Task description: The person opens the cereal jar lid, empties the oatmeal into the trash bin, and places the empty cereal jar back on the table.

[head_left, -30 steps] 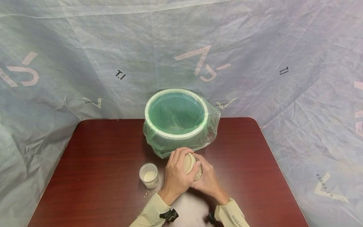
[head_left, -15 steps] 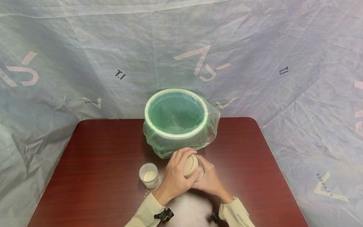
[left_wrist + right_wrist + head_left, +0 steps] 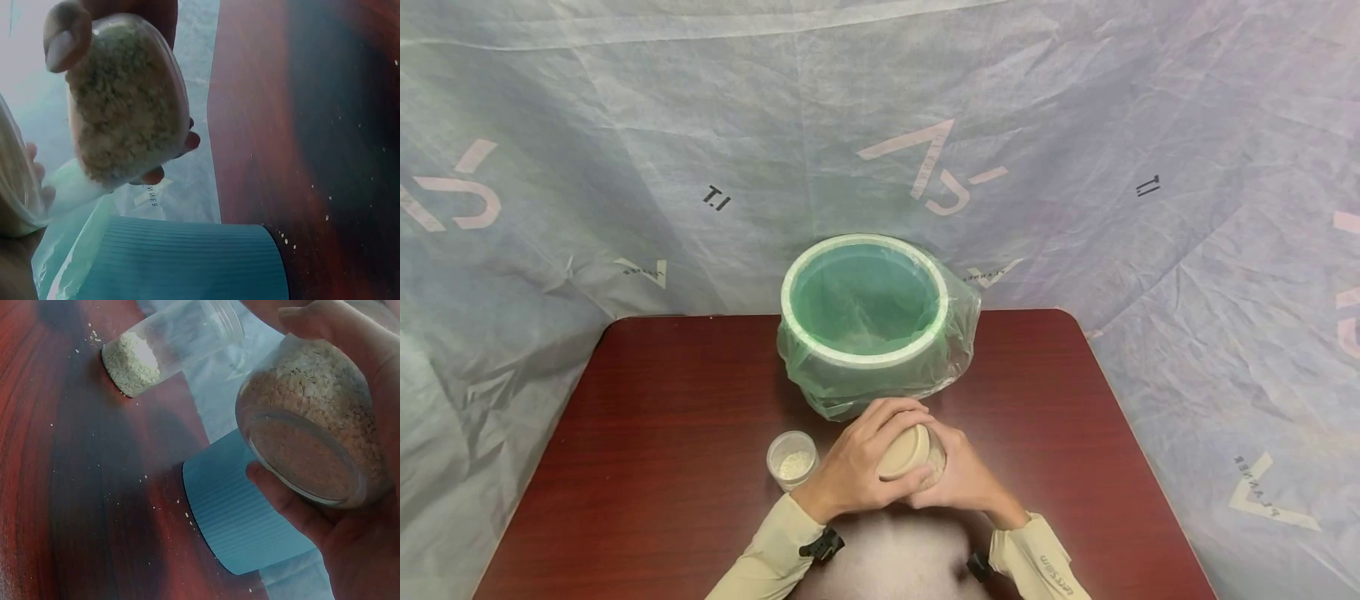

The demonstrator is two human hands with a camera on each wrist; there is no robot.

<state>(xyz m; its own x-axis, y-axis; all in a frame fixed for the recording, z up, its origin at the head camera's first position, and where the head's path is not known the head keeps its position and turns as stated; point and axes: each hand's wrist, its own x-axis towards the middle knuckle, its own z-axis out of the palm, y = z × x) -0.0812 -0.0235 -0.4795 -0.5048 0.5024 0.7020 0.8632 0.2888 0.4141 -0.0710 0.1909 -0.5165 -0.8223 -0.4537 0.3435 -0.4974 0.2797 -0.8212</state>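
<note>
A clear jar (image 3: 937, 463) of pale flakes, which look like oats, is held tilted above the near middle of the table. My right hand (image 3: 967, 477) grips its body, fingers and thumb round the glass. My left hand (image 3: 856, 467) curls over the beige lid (image 3: 904, 452) at the jar's upper left end. In the left wrist view the flakes (image 3: 125, 100) show through the wall, the lid's edge at far left. The right wrist view shows the jar's base (image 3: 306, 459). Left of my hands stands an open clear jar (image 3: 792, 460), partly filled with similar flakes.
Behind my hands stands a blue ribbed bin (image 3: 234, 506) with a white rim (image 3: 865, 361) and a green plastic bag (image 3: 831, 392) lining it. Loose flakes (image 3: 286, 240) are scattered on the red-brown table (image 3: 662, 417). Printed cloth walls (image 3: 805, 125) enclose the back and sides.
Both hands have shifted a little right and nearer the body with the jar between them. The lid faces more upward. The open jar and bin stay in place.
</note>
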